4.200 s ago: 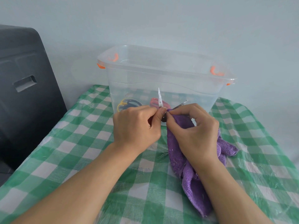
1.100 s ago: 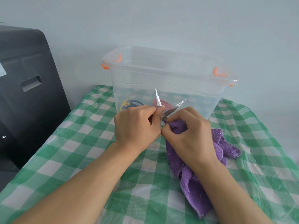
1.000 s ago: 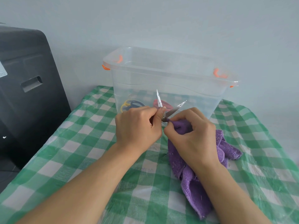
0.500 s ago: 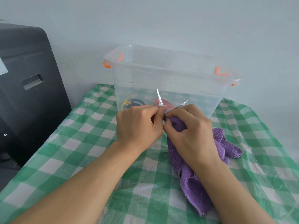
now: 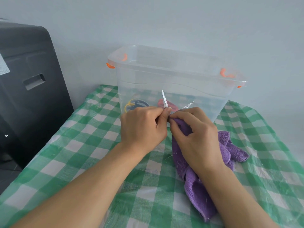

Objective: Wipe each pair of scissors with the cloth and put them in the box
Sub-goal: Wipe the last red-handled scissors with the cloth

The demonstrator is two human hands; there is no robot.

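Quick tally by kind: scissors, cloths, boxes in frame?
Scissors: 3, the open pair in the left hand, a navy and yellow pair and a red pair in the box
Cloth: 1, purple, gripped by the right hand
Box: 1, clear
Total: 5

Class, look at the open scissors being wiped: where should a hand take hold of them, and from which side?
Probably at the handle end, from the near side, as the left hand does now. The scissors are open, both bare blades pointing up and away toward the box, so the grip stays behind the points. The right hand meets a blade only through the purple cloth.
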